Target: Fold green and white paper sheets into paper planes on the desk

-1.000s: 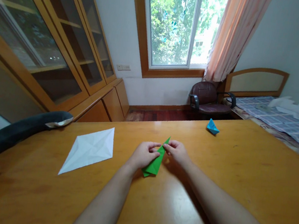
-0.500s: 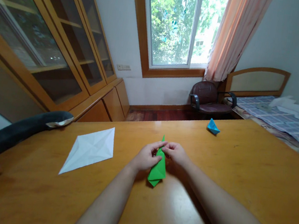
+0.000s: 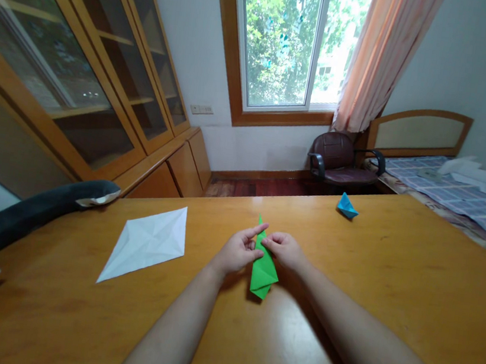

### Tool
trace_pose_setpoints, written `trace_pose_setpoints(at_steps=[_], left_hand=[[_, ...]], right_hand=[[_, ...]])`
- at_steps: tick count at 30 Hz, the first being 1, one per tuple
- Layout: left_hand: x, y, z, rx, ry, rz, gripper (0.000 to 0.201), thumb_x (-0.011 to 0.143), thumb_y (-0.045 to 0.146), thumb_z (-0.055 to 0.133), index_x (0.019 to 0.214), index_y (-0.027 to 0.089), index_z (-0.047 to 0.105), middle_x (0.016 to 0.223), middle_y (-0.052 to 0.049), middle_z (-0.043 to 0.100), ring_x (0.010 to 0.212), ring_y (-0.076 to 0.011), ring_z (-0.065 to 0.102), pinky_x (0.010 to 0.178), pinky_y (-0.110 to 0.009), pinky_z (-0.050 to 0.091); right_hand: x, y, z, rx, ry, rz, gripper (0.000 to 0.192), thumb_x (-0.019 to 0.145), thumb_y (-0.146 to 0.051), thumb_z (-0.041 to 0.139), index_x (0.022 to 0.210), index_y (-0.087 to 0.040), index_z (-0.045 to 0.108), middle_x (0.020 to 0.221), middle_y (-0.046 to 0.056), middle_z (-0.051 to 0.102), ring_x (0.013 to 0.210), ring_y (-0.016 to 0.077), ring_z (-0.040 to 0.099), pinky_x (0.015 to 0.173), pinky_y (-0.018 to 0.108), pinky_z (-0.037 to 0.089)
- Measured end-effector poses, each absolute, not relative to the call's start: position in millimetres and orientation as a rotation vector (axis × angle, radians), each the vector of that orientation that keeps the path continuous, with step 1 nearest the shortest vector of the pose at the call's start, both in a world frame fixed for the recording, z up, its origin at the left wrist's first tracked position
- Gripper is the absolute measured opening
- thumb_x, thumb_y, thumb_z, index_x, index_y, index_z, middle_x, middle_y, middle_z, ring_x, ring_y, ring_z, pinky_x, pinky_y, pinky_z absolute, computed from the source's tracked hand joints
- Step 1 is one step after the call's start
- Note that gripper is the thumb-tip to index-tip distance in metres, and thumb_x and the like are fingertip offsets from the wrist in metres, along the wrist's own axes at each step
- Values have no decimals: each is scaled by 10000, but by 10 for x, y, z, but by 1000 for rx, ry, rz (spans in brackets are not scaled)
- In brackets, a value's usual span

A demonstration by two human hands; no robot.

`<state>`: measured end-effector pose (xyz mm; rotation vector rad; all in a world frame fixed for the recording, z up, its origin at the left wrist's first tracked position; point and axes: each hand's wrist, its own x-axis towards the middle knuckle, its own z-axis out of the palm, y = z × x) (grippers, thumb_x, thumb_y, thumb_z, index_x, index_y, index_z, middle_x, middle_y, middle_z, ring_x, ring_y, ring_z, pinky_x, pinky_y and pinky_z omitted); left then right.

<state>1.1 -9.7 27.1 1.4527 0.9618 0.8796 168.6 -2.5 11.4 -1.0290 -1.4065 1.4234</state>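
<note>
- Head view: a folded green paper model [image 3: 264, 266], long and pointed, is held on the wooden table [image 3: 368, 282] near its middle, narrow tip toward the window [image 3: 284, 38].
- The left hand [image 3: 237, 252] is closed on the model's left edge, forefinger stretched along the upper point; the right hand [image 3: 284, 249] pinches the right edge just opposite, fingertips nearly meeting.
- The step in hand is judged to be a narrowing fold at the upper point. The next move would call for the flap to be aligned on the centre crease and pressed flat with a fingertip.
- A creased white sheet [image 3: 145, 244] lies well apart to the left; a small blue folded figure [image 3: 347, 206] stands near the far edge.
- The creases under the fingers are hidden, and the layering of the model cannot be made out. A dark padded object [image 3: 9, 223] at the left is cut off by the frame and cannot be identified.
</note>
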Motion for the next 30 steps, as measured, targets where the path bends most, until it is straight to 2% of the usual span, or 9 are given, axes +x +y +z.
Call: trace_pose_setpoints(at_steps=[5, 11, 19, 23, 30], left_hand=[[-51, -49, 259, 1375, 962, 917, 896, 628, 265, 832, 1427, 163, 438, 638, 48, 564, 605, -94, 537, 622, -223, 455], [-74, -1, 218, 1272, 895, 999, 923, 602, 237, 846, 1425, 141, 439, 655, 25, 615, 575, -92, 554, 601, -222, 472], [-280, 126, 244, 1166, 884, 1213, 888, 566, 230, 851, 1377, 160, 497, 812, -21, 704, 661, -131, 634, 672, -261, 542], [-423, 184, 266, 1134, 936, 1343, 876, 555, 246, 858, 1355, 157, 514, 862, -27, 711, 675, -122, 641, 691, -251, 548], [-145, 70, 163, 1197, 892, 1055, 910, 573, 212, 850, 1399, 149, 474, 750, -6, 683, 647, -126, 628, 665, -252, 530]], right_hand=[[1682, -27, 103, -1066, -1476, 1428, 445, 607, -547, 742, 513, -180, 510, 449, -69, 411, 448, 68, 328, 437, 219, 258], [1700, -18, 104, -1128, -1574, 1473, 418, 651, -516, 721, 524, -174, 519, 460, -62, 411, 456, 71, 326, 447, 230, 232], [1784, -36, 83, -1174, -1684, 1510, 381, 672, -494, 682, 520, -170, 551, 441, -52, 454, 432, 69, 332, 445, 233, 214], [1798, -36, 51, -1204, -1604, 1454, 394, 656, -503, 671, 485, -177, 533, 429, -46, 457, 420, 70, 341, 436, 232, 217], [1734, -14, 63, -1068, -1298, 1452, 453, 627, -608, 701, 586, -172, 585, 475, -42, 484, 445, 81, 381, 445, 229, 275]])
